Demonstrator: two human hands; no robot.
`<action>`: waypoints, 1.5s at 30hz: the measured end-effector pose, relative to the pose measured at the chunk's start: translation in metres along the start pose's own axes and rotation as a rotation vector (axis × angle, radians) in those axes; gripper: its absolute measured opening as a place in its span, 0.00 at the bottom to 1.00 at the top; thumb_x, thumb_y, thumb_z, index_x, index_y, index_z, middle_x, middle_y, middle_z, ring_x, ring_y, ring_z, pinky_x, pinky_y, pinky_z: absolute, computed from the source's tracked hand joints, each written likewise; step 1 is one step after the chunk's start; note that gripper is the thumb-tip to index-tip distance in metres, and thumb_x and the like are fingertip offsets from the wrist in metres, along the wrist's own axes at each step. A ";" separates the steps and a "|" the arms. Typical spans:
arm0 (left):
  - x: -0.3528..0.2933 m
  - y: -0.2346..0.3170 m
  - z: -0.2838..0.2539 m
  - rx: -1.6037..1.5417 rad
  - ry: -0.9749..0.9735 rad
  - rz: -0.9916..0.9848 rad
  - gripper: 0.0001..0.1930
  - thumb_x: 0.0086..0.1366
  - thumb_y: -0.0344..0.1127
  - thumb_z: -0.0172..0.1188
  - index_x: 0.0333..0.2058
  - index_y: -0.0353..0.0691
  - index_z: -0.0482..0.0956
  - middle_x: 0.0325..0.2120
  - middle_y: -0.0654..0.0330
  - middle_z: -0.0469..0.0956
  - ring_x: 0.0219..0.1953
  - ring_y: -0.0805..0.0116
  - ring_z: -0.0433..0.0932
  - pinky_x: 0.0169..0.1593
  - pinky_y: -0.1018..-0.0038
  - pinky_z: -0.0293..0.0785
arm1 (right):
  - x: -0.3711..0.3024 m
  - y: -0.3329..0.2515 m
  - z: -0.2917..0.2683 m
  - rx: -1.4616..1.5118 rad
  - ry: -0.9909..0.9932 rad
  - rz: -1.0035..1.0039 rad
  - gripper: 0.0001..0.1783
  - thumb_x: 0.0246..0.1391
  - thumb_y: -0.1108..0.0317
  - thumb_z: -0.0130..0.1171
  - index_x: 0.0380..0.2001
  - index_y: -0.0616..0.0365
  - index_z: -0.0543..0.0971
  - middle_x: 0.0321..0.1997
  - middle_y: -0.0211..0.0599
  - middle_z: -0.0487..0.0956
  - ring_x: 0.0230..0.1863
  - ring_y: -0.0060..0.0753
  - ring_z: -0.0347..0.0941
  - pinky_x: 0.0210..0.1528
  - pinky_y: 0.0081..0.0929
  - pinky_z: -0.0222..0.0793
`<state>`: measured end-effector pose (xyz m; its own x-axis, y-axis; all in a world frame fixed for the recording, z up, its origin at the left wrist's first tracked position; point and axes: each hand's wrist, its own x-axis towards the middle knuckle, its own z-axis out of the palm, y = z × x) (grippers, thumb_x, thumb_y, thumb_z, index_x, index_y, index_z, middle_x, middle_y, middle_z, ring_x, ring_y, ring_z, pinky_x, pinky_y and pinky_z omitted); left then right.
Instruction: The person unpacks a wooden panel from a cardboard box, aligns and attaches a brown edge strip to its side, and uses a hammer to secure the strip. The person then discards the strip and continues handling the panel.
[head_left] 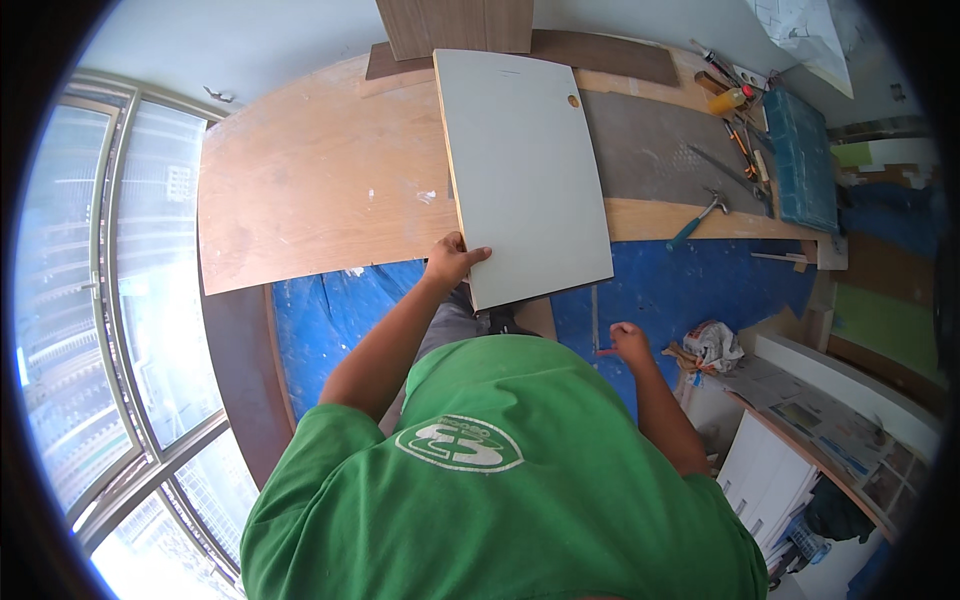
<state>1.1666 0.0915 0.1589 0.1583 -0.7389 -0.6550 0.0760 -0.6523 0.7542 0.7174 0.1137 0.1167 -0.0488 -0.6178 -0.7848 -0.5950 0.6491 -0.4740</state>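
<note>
A pale grey-white panel [525, 170] lies on the plywood worktop [320, 180], its near end reaching past the front edge. It has a small brown-rimmed hole near its far right corner and a bare, wood-coloured left edge. My left hand [458, 262] grips the panel's near left corner, thumb on top and the fingers curled round the side. My right hand [630, 342] is apart from the panel, lower and to its right, above the blue sheet. Its fingers are closed, and a thin red stick-like thing [607, 352] pokes out of them, too small to name.
Right of the panel lie a claw hammer [700, 218], a handsaw [722, 168] and a yellow bottle [730, 100], beside a teal tool case [800, 160]. Brown boards [460, 30] stand at the back. Blue sheeting [670, 285] covers the floor; windows [150, 250] are left.
</note>
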 end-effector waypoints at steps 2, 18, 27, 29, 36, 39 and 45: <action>-0.001 0.005 0.004 -0.012 0.010 0.004 0.22 0.58 0.38 0.73 0.45 0.33 0.76 0.37 0.54 0.83 0.35 0.63 0.85 0.35 0.65 0.83 | 0.002 -0.004 0.001 -0.006 0.015 0.039 0.16 0.63 0.60 0.56 0.45 0.58 0.83 0.34 0.33 0.80 0.32 0.27 0.76 0.34 0.37 0.81; -0.016 0.085 0.066 -0.152 0.133 0.048 0.22 0.56 0.33 0.70 0.46 0.27 0.75 0.33 0.51 0.81 0.31 0.62 0.82 0.30 0.70 0.78 | 0.026 0.041 0.028 0.082 -0.077 0.010 0.16 0.64 0.54 0.60 0.43 0.56 0.81 0.30 0.26 0.78 0.27 0.20 0.72 0.27 0.24 0.69; 0.006 0.107 0.065 -0.237 0.155 -0.006 0.22 0.59 0.33 0.69 0.47 0.26 0.75 0.36 0.49 0.81 0.33 0.58 0.84 0.31 0.66 0.81 | 0.024 0.122 0.042 0.076 0.006 0.119 0.13 0.63 0.57 0.60 0.40 0.56 0.80 0.25 0.29 0.75 0.22 0.23 0.69 0.22 0.26 0.65; 0.011 0.115 0.063 -0.139 0.028 0.018 0.23 0.61 0.34 0.68 0.51 0.27 0.74 0.39 0.49 0.81 0.34 0.56 0.84 0.36 0.65 0.82 | 0.016 0.124 0.042 0.075 0.029 0.186 0.13 0.62 0.57 0.60 0.40 0.55 0.80 0.24 0.30 0.75 0.22 0.24 0.69 0.22 0.27 0.64; 0.020 0.128 0.073 -0.331 0.038 0.043 0.18 0.57 0.29 0.68 0.45 0.29 0.76 0.37 0.50 0.80 0.37 0.55 0.83 0.38 0.63 0.80 | 0.010 0.121 0.049 0.106 0.052 0.069 0.17 0.60 0.54 0.61 0.39 0.58 0.82 0.28 0.36 0.79 0.25 0.33 0.75 0.27 0.34 0.69; 0.018 0.135 0.071 -0.321 0.064 0.074 0.16 0.56 0.28 0.68 0.42 0.28 0.77 0.34 0.51 0.80 0.33 0.56 0.82 0.36 0.65 0.80 | 0.016 0.122 0.053 0.097 0.092 0.024 0.20 0.59 0.51 0.61 0.39 0.60 0.83 0.29 0.42 0.82 0.28 0.39 0.78 0.31 0.37 0.72; 0.023 0.165 0.072 -0.226 0.117 0.136 0.14 0.56 0.27 0.67 0.40 0.26 0.78 0.32 0.50 0.80 0.31 0.58 0.81 0.33 0.66 0.78 | 0.039 0.116 0.052 0.063 0.073 -0.008 0.15 0.61 0.56 0.62 0.39 0.57 0.81 0.27 0.31 0.78 0.24 0.27 0.74 0.24 0.29 0.68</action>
<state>1.1122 -0.0448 0.2651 0.2933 -0.7838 -0.5473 0.2614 -0.4850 0.8346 0.6880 0.1877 0.0105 -0.1043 -0.6524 -0.7506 -0.5444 0.6691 -0.5059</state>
